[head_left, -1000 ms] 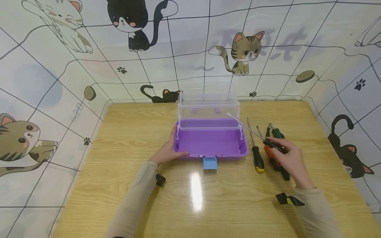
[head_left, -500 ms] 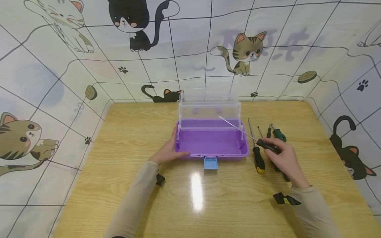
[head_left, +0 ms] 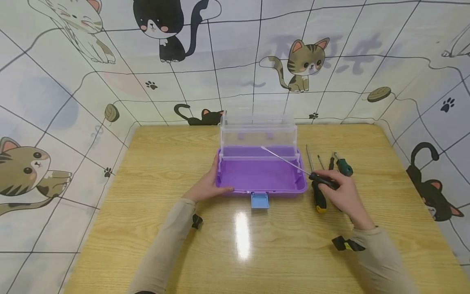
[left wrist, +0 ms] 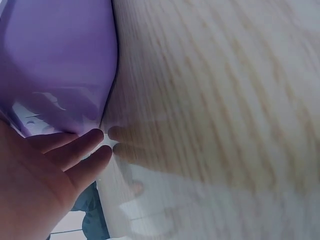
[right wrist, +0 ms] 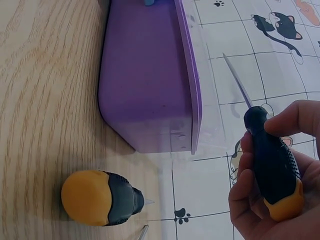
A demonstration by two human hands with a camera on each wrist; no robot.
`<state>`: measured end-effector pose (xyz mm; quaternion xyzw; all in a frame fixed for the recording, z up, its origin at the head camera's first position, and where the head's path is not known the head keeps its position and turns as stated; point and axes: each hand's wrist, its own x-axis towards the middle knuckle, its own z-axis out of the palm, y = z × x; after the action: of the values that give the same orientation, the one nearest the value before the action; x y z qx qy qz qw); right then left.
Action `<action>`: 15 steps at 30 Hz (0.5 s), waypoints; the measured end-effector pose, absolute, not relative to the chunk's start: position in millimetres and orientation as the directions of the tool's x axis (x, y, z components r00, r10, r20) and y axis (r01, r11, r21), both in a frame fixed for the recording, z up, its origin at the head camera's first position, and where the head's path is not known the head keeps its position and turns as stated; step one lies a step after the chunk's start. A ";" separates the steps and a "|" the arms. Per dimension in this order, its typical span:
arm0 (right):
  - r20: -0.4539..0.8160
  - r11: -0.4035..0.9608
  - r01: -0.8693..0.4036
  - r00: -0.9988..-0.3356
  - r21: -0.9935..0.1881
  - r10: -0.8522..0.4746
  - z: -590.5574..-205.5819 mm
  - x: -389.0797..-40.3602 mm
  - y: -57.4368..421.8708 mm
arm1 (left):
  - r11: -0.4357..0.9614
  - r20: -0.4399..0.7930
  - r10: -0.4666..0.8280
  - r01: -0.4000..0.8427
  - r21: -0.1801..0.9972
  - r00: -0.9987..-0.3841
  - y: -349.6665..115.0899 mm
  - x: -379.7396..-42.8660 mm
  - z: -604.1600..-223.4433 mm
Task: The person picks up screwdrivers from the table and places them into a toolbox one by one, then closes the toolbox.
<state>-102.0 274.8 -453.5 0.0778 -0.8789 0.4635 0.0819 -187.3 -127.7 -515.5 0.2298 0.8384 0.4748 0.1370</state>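
Note:
A purple toolbox (head_left: 257,175) stands on the table, its clear lid (head_left: 258,134) raised and its blue latch (head_left: 260,201) hanging down in front. My left hand (head_left: 207,188) rests against the box's left front corner, thumb along the front rim. In the left wrist view its fingers (left wrist: 75,152) lie nearly straight by the purple wall. My right hand (head_left: 343,194) grips a screwdriver (right wrist: 272,160) by its black and yellow handle. The shaft points left over the box in the head view, with its tip above the rear part. The toolbox's visible floor bears nothing.
Right of the box lies another black and yellow screwdriver (head_left: 319,200), partly behind my right hand. A green-handled tool (head_left: 344,167) and a small black-handled one (head_left: 331,163) lie farther right. Cat-patterned walls (head_left: 235,81) surround the wooden table (head_left: 165,163).
My right hand has moved left with the screwdriver, carrying the shaft farther over the box. The left hand and the toolbox have stayed in place.

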 end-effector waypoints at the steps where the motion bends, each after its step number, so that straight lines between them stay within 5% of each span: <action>1: 0.221 0.563 -0.220 -0.973 -0.797 -0.067 -454.0 -102.3 274.3 | 0.452 -0.012 0.515 0.260 0.853 -0.857 -127.7 -187.6 -515.8; 15: 0.187 0.564 -0.221 -0.975 -0.796 -0.119 -440.0 -98.7 256.8 | 0.467 -0.062 0.502 0.210 0.859 -0.863 -127.1 -181.6 -505.5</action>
<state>-98.7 256.8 -440.0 0.0964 -0.8825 0.4570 0.0559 -181.6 -127.1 -505.5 0.2115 0.8422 0.4712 0.1548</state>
